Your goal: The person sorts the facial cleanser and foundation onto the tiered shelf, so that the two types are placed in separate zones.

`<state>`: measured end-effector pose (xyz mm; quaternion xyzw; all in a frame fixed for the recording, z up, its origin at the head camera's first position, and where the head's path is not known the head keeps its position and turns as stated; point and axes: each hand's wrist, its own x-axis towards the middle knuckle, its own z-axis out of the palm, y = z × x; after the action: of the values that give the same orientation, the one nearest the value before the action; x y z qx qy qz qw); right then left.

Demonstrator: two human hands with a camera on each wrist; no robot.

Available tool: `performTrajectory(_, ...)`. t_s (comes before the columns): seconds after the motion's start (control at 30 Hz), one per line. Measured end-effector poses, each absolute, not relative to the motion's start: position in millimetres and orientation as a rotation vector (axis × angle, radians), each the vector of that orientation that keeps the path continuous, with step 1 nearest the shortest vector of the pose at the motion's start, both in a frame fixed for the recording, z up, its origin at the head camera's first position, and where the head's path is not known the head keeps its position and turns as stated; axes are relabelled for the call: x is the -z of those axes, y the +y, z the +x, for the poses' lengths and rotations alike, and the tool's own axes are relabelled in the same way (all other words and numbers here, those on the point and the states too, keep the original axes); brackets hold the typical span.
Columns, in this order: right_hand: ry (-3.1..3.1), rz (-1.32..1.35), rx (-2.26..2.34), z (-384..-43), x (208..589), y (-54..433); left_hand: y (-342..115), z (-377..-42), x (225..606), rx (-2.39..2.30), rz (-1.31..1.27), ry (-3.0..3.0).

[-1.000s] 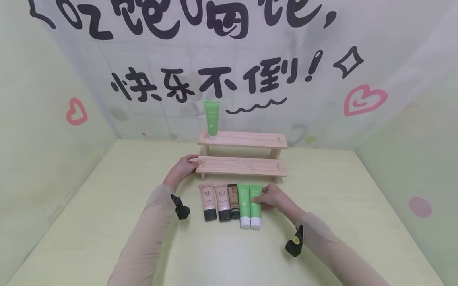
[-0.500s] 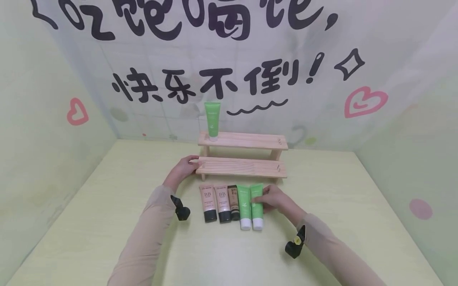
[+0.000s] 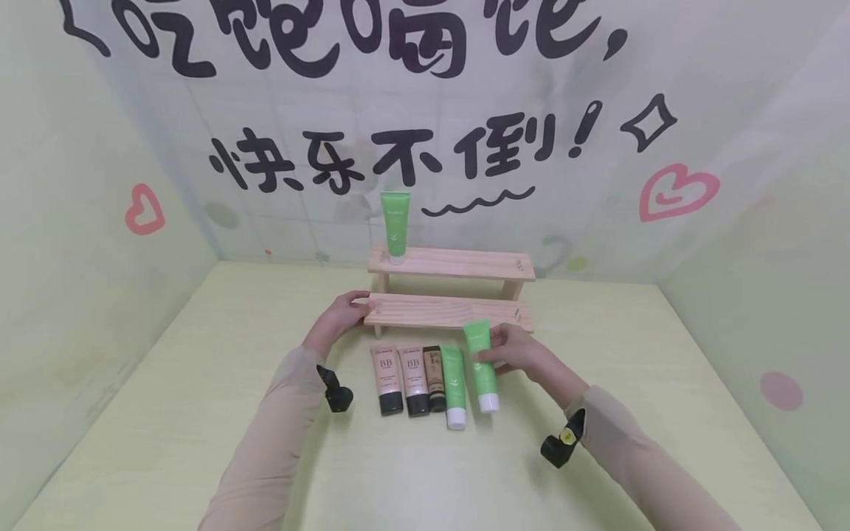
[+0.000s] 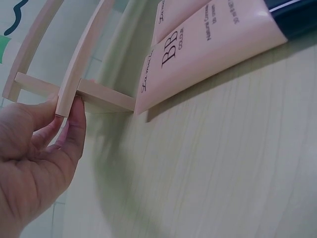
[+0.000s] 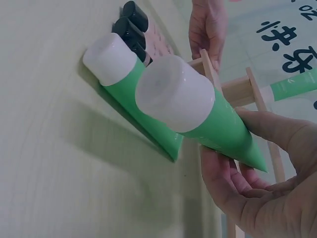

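My right hand pinches a green tube with a white cap, lifted off the table in front of the wooden two-step rack. In the right wrist view the thumb lies on one side of this tube and the fingers on the other. My left hand grips the left end of the rack's lower board between thumb and fingers. Another green tube lies on the table, left of the lifted one. One more green tube stands cap down on the upper step's left end.
Left of the lying green tube are a small brown tube and two pink BB tubes, black caps toward me. A wall with black lettering rises behind the rack.
The right hand has raised its green tube off the table, up toward the rack and away from the lying green one. My left hand keeps its grip on the rack.
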<state>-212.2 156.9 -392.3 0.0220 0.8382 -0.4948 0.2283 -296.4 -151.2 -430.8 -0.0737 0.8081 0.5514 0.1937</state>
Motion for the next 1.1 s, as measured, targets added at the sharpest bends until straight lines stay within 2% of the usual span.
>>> performTrajectory(0.3,2.325,-0.046,1.443,-224,376,150,-152,-296,431,-1.579,-0.218,2.253)
performTrajectory(1.1,2.542,-0.124,1.633,-271,329,127,-150,-295,433,-1.603,-0.218,2.258)
